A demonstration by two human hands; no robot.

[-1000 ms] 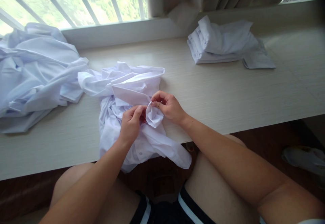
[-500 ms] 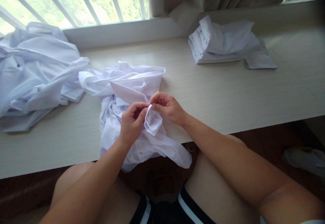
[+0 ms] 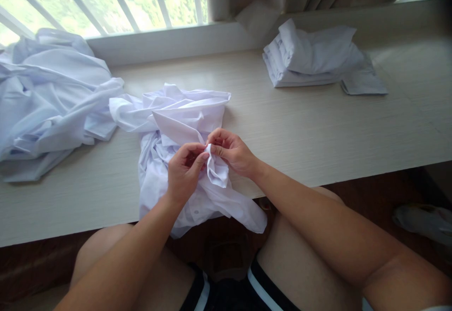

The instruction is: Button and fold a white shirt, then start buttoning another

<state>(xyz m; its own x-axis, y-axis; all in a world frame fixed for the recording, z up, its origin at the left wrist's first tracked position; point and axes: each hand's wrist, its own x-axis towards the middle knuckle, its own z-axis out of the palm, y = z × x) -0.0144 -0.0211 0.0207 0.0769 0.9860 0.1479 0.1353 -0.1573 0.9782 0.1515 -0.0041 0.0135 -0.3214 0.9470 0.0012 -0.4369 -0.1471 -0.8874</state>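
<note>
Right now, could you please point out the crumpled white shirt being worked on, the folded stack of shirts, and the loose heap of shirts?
crumpled white shirt (image 3: 176,123), head view, on its flat upper panel.
folded stack of shirts (image 3: 314,57), head view, on the top garment.
loose heap of shirts (image 3: 52,94), head view, on the middle folds.

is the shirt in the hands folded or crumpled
Crumpled: the white shirt lies bunched on the table edge, both hands pinching one part.

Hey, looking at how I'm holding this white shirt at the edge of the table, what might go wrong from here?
Part of the crumpled shirt already hangs over the table edge toward your lap, so more of it may slide off. Your left hand and right hand pinch only a small bit of cloth, which could slip. The loose pile of white shirts touches its sleeve and might get dragged along.
</note>
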